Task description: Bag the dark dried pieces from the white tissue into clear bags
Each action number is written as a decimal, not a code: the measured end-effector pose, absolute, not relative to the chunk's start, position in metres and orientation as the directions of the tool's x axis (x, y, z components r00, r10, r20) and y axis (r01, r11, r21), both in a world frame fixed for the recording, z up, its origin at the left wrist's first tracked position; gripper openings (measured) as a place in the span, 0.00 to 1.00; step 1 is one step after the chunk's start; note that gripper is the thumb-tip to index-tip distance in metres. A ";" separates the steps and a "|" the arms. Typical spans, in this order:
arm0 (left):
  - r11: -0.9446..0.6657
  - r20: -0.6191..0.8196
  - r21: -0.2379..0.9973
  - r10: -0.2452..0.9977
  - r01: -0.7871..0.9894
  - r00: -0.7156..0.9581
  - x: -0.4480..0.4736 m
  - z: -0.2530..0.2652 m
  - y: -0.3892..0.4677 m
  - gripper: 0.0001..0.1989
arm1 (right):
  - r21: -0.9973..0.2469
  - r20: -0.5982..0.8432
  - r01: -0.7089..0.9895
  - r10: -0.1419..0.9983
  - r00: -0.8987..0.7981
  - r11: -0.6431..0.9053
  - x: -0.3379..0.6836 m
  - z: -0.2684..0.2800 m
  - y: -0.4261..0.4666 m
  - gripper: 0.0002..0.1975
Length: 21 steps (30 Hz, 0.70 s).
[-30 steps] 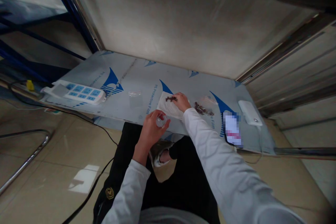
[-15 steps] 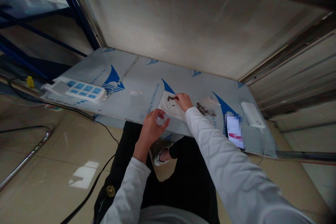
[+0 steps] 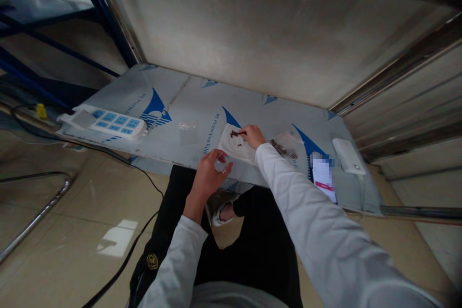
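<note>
Two bare hands are near the centre of the frame. The left hand (image 3: 208,175), just below centre, curls its fingers around a small clear cup (image 3: 221,162). The right hand (image 3: 253,136), slightly right of centre, has its fingertips drawn together beside small dark brown pieces (image 3: 235,133) on a white sheet (image 3: 226,145); whether they pinch one, I cannot tell. Right of that hand lies a clear bag of brown pieces (image 3: 284,149); farther right, a phone (image 3: 325,179). A multi-socket power strip (image 3: 117,125) sits at centre left.
</note>
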<state>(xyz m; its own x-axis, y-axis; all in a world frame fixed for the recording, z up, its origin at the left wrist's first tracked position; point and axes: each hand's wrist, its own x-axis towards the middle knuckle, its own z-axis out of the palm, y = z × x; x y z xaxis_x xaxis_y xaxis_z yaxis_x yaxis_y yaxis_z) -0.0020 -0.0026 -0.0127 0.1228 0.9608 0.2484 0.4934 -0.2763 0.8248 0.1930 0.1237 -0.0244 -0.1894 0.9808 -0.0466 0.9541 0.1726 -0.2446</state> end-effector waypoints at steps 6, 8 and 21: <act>-0.272 0.249 0.827 0.962 0.491 0.113 -0.003 -0.012 -0.002 0.08 | -0.243 -0.048 0.958 0.984 -0.172 0.156 0.191 -0.024 0.124 0.11; -0.267 0.244 0.829 0.963 0.491 0.113 -0.003 -0.013 -0.003 0.08 | -0.246 -0.049 0.957 0.984 -0.170 0.153 0.192 -0.025 0.125 0.11; -0.260 0.240 0.823 0.965 0.505 0.104 -0.005 -0.015 -0.002 0.08 | -0.378 0.016 0.919 0.993 -0.115 0.113 0.195 -0.024 0.129 0.09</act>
